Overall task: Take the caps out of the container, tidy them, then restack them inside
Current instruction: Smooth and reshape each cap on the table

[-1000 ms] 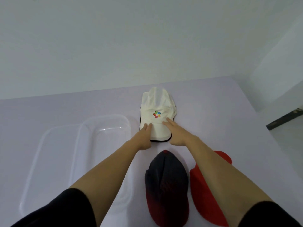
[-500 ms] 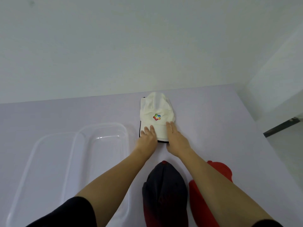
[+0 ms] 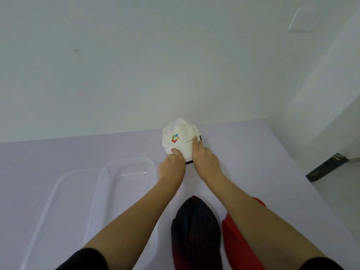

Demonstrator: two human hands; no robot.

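Note:
A white cap (image 3: pixel 178 138) with a coloured logo and a black-edged brim is tipped up off the pale purple table (image 3: pixel 253 152) at the far middle. My left hand (image 3: pixel 172 168) grips the brim's left side and my right hand (image 3: pixel 204 162) holds its right side, index finger stretched along the crown. Nearer to me lie a black cap (image 3: pixel 196 230) with a red brim and, to its right, a red cap (image 3: pixel 239 248), partly hidden by my right forearm. The clear plastic container (image 3: pixel 128 172) sits empty on the left.
A clear lid or second tray (image 3: pixel 64 191) lies against the container's left side. The table's right edge drops to a grey floor with a dark strip (image 3: pixel 325 168). A white wall stands right behind the table.
The white cap lay flat with both hands pressing on its brim; now the hands grip the brim and the cap is lifted and tilted. The camera has tipped upward.

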